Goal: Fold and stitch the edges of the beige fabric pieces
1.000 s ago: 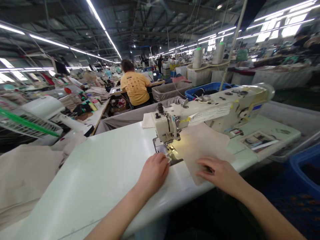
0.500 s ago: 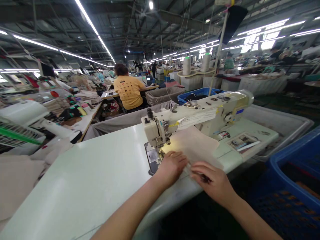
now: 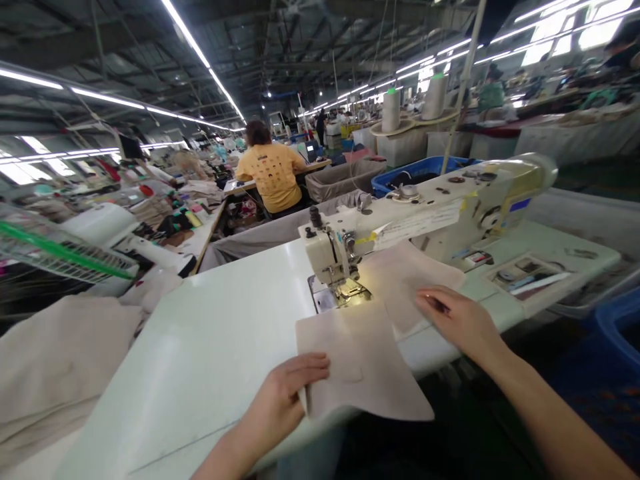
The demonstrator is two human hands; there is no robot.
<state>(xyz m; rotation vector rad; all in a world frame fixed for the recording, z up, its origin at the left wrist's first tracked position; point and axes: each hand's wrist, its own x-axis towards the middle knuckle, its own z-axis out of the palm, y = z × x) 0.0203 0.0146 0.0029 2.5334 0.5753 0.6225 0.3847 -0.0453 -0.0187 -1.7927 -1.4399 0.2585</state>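
Note:
A pale beige fabric piece lies at the front of the sewing machine, its lower corner over the table edge. My left hand is closed on its left edge, thumb under and fingers on top. A second beige fabric piece spreads to the right of the needle area, under the machine arm. My right hand is at that piece's right side with its fingers curled. Something small and dark shows inside the right fingers; its kind is not clear. The machine's lamp lights the metal needle plate.
The pale green table extends left. A small tool tray sits at right, with a blue basket beyond. At left are a white fan and heaped beige cloth. Ahead sits a person in a yellow shirt.
My hands, close together by the needle before, are now apart. The left has come nearer and left, with a fabric piece in front of the machine; the right has moved up and right. The view has shifted.

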